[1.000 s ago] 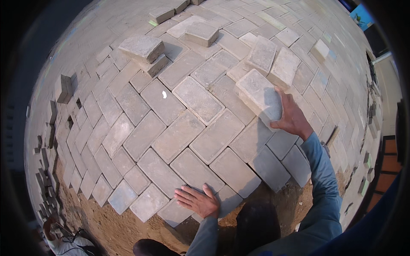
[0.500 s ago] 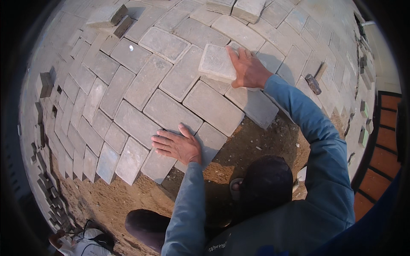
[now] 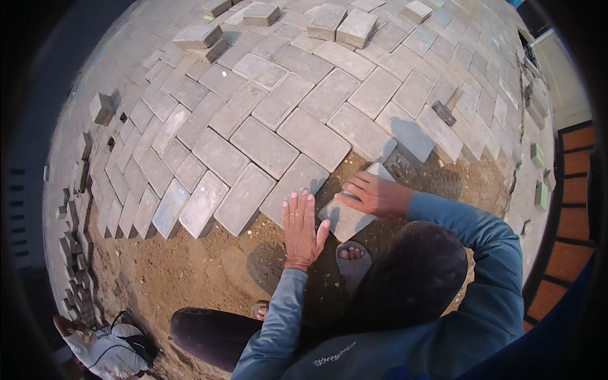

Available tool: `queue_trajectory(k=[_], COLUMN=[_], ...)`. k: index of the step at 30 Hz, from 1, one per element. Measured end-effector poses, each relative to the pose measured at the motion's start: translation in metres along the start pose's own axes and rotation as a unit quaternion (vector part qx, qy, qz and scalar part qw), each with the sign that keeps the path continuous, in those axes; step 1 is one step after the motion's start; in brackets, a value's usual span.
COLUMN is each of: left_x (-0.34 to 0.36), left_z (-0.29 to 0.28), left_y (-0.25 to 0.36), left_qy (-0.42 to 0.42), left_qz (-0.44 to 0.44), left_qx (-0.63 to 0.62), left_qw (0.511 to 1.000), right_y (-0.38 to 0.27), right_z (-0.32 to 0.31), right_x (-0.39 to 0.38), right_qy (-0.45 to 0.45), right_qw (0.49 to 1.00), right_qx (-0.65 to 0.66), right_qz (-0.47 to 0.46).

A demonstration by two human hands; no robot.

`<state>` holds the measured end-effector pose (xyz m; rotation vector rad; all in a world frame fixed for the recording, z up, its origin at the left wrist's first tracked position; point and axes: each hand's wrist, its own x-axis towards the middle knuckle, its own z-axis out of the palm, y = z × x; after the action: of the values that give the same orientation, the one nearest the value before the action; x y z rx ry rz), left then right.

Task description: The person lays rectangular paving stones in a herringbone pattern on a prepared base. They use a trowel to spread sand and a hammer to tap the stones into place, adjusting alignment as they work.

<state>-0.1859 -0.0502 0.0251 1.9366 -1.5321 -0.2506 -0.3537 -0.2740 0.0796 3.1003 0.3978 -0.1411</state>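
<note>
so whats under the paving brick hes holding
The paving brick sits tilted over bare sandy ground, with the right hand on top and the left hand beside it. The sand directly beneath is covered by the brick itself.

- A small white printed mark (image 3: pixel 334 354) sits on your grey-blue garment, well behind the fingers of your left hand (image 3: pixel 303 228), toward your body.
- A crumpled white bag-like bundle (image 3: pixel 104 349) lies far left of those fingers; whether it's a package can't be told.
</note>
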Motion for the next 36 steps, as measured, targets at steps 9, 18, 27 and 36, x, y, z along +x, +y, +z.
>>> queue_trajectory(k=[9,18,27,36], left_x=[-0.013,0.023,0.03,0.039], left_z=[0.033,0.062,0.055,0.076], left_y=[0.028,0.049,0.026,0.025], left_qy=[-0.028,-0.109,-0.086,-0.086], left_qz=[-0.056,-0.118,-0.051,-0.065], left_qx=[0.063,0.192,0.078,0.16], left_qw=[0.996,0.968,0.992,0.981], right_y=[0.038,0.023,0.034,0.05], right_z=[0.026,0.042,0.019,0.064], right_x=[0.033,0.021,0.022,0.008], right_qy=[0.015,0.083,-0.012,0.054], right_qw=[0.994,0.996,0.996,0.992], right_qx=[-0.08,-0.016,0.073,0.081], right_qz=[-0.072,0.022,0.04,0.079])
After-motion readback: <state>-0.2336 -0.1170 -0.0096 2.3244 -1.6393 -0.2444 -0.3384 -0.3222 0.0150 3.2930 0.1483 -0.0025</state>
